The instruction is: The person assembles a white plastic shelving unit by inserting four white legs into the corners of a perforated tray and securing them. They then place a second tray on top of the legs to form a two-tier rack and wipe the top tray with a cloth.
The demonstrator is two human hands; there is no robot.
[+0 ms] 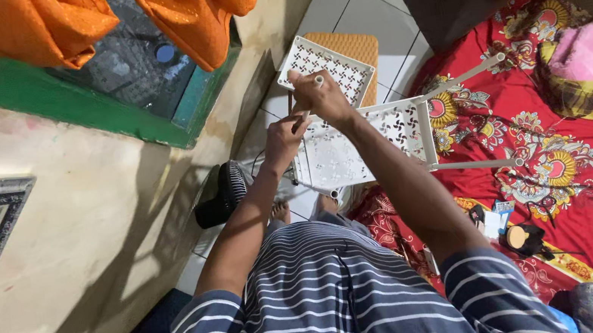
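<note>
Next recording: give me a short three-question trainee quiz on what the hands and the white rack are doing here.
1. True or false: both hands meet at the upper corner of the white perforated rack.
2. What does the right hand wear? A) a glove B) a ring C) a watch
3. What lies to the right of the rack, under its poles?

Key
1. True: the left hand sits just below the right hand at that corner; what its fingers pinch is too small to tell.
2. B, a ring.
3. A red floral cloth, with a pink bundle on it.
</note>
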